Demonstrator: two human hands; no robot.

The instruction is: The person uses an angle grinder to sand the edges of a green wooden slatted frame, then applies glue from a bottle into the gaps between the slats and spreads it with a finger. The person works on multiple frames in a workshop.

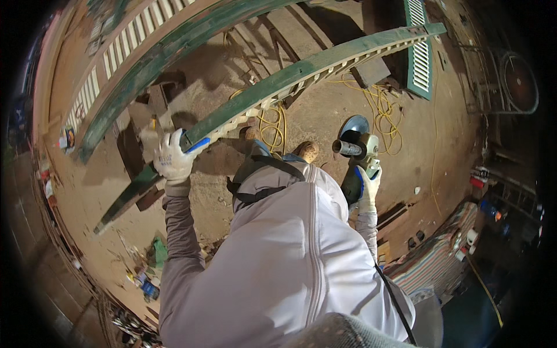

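Observation:
My left hand [174, 158], in a white work glove with blue at the fingers, is closed on the near end of a long green louvred shutter panel [278, 81]. The panel is seen along its edge, with pale slats down one side, and slants away to the far right. Off to my right side, my gloved right hand [369, 188] is wrapped round the body of an angle grinder [372, 146]. The grinder's round disc [353, 125] and side handle [346, 147] point away from me, apart from the panel. Whether the disc is spinning I cannot tell.
A second green shutter frame [156, 64] with pale slats lies at the far left. Another green louvred panel [419, 64] stands at the far right. Yellow cable [386, 119] is coiled on the floor beyond the grinder. A round caged fan [518, 81] stands at the right.

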